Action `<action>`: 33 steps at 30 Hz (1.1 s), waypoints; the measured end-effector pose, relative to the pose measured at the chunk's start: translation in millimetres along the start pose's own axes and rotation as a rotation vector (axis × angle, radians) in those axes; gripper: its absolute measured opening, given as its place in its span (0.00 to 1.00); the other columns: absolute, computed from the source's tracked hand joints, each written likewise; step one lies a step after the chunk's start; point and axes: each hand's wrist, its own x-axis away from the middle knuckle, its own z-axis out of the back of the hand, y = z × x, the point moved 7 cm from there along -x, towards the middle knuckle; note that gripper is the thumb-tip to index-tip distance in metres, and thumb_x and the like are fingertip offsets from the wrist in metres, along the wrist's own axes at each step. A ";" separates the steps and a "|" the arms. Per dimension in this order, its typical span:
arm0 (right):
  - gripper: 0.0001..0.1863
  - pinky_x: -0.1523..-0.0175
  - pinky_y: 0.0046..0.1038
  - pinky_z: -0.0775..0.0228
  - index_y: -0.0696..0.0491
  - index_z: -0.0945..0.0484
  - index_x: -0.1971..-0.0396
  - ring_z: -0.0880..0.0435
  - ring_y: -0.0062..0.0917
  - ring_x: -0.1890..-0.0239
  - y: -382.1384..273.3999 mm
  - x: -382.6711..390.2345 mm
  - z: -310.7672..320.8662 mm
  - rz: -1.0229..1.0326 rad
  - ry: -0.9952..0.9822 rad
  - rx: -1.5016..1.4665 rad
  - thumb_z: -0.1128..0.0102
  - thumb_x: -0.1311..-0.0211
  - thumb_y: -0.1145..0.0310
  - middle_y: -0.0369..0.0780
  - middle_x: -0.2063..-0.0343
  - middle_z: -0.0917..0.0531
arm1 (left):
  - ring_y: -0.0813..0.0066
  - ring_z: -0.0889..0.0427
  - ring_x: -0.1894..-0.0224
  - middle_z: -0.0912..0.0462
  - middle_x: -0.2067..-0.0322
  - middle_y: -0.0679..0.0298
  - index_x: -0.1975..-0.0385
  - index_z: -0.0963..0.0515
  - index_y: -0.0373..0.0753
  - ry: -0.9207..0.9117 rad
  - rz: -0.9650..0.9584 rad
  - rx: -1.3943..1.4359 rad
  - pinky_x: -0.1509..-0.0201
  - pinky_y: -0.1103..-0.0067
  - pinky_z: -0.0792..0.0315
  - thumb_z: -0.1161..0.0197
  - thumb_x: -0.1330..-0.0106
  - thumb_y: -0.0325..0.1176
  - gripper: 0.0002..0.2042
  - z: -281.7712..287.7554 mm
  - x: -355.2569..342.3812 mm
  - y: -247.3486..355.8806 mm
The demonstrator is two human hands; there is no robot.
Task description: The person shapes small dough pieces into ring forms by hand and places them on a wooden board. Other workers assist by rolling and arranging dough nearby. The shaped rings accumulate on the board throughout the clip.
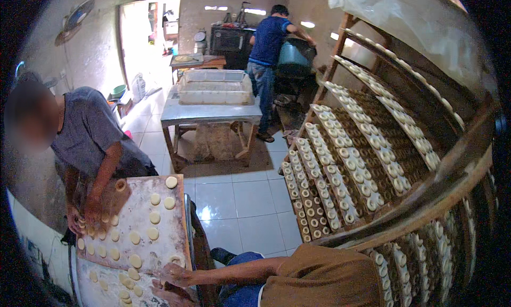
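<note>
My right hand [174, 273] curls its fingers at a pale piece of dough [177, 260] near the board's right edge; what it grips is unclear. Just below, partly hidden by that hand, my left hand [165, 290] rests low with fingers apart on the floury surface. Flat dough rounds [153, 233] lie scattered over the floured board [154, 182] and its nearer section. Across at the left, a co-worker in grey [98, 128] bends over the same board, both hands [91, 211] down among the rounds. A brown ring [121, 185] lies near the board's far edge.
A wooden rack [332, 67] of trays with dough rings [363, 139] fills the right side. A metal-topped table [207, 112] bears translucent bins [213, 96]. Behind, a person in blue [269, 41] handles a teal container [293, 59] near a dark oven [229, 41]. A bright doorway stands back left.
</note>
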 end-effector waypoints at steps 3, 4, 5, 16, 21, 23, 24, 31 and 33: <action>0.13 0.60 0.43 0.35 0.56 0.26 0.68 0.24 0.41 0.66 29.3 -10.0 -31.1 -0.095 -0.299 0.106 0.55 0.34 0.62 0.48 0.73 0.24 | 0.75 0.24 0.66 0.24 0.63 0.59 0.53 0.32 0.34 0.085 -0.006 0.018 0.67 0.81 0.30 0.48 0.33 0.50 0.22 8.0 3.5 -2.7; 0.13 0.58 0.42 0.35 0.55 0.26 0.67 0.24 0.39 0.64 51.2 -8.5 -51.1 -0.081 -0.291 0.166 0.55 0.34 0.62 0.47 0.71 0.23 | 0.75 0.24 0.66 0.24 0.63 0.59 0.53 0.32 0.34 0.107 0.000 0.029 0.67 0.81 0.30 0.48 0.33 0.50 0.22 8.0 5.1 -5.2; 0.13 0.55 0.42 0.34 0.55 0.25 0.64 0.24 0.38 0.62 70.3 4.9 -69.3 0.044 -0.213 0.219 0.55 0.34 0.63 0.46 0.68 0.22 | 0.75 0.24 0.66 0.24 0.63 0.59 0.54 0.32 0.34 0.138 0.015 0.047 0.67 0.81 0.30 0.48 0.32 0.50 0.22 11.9 11.7 -9.1; 0.18 0.69 0.39 0.28 0.58 0.20 0.73 0.19 0.46 0.73 0.2 -38.0 40.2 0.096 -0.268 -0.535 0.51 0.38 0.59 0.52 0.74 0.19 | 0.76 0.26 0.67 0.25 0.65 0.61 0.57 0.32 0.33 0.524 -0.068 0.087 0.67 0.81 0.32 0.51 0.31 0.53 0.24 1.9 21.8 -0.1; 0.15 0.64 0.39 0.27 0.54 0.18 0.63 0.17 0.44 0.69 37.3 -45.8 33.9 -0.133 -0.612 -0.455 0.49 0.37 0.60 0.50 0.71 0.17 | 0.75 0.27 0.66 0.27 0.62 0.59 0.58 0.31 0.35 0.670 -0.142 -0.532 0.67 0.76 0.33 0.51 0.31 0.55 0.24 -5.8 24.2 25.7; 0.15 0.64 0.39 0.27 0.56 0.19 0.63 0.18 0.45 0.71 2.2 -69.0 66.3 0.104 -0.559 -0.418 0.45 0.39 0.59 0.51 0.71 0.18 | 0.69 0.26 0.65 0.26 0.62 0.56 0.59 0.29 0.34 0.754 -0.144 -0.749 0.64 0.72 0.32 0.49 0.33 0.49 0.20 -5.9 23.6 25.5; 0.15 0.64 0.39 0.27 0.56 0.20 0.63 0.19 0.46 0.71 -16.1 -80.2 81.9 0.226 -0.528 -0.401 0.43 0.40 0.59 0.51 0.71 0.19 | 0.63 0.26 0.64 0.25 0.62 0.53 0.60 0.29 0.33 0.810 -0.039 -0.715 0.61 0.69 0.31 0.48 0.34 0.44 0.17 -3.7 16.6 23.3; 0.32 0.49 0.48 0.32 0.60 0.36 0.46 0.25 0.54 0.52 67.7 -77.6 86.3 0.232 -0.312 0.159 0.33 0.51 0.71 0.54 0.57 0.24 | 0.46 0.28 0.44 0.24 0.49 0.45 0.45 0.29 0.33 0.616 0.246 -1.089 0.39 0.62 0.35 0.41 0.39 0.35 0.23 -25.3 -29.8 71.6; 0.33 0.43 0.49 0.37 0.63 0.38 0.43 0.30 0.54 0.47 69.6 -84.0 92.0 0.170 -0.457 0.234 0.38 0.52 0.75 0.56 0.49 0.29 | 0.47 0.26 0.46 0.21 0.51 0.48 0.48 0.26 0.35 0.589 0.195 -0.914 0.39 0.61 0.35 0.38 0.41 0.38 0.22 -8.0 -26.6 58.7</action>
